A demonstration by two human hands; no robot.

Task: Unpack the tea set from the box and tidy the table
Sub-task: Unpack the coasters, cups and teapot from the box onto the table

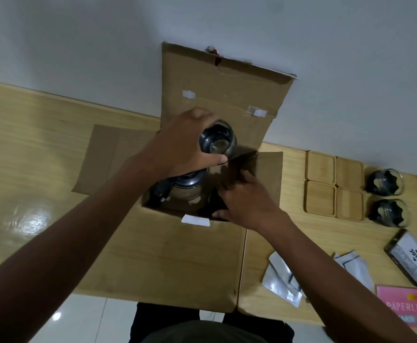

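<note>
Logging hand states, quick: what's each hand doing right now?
Left hand: closed around a glass cup, held above the box.
Right hand: reaching into the box; what it grips, if anything, cannot be told.

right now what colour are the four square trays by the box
Light wood tan, the trays show clearly in the head view.

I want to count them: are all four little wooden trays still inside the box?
No, the four wooden trays lie on the table, right of the box.
</note>
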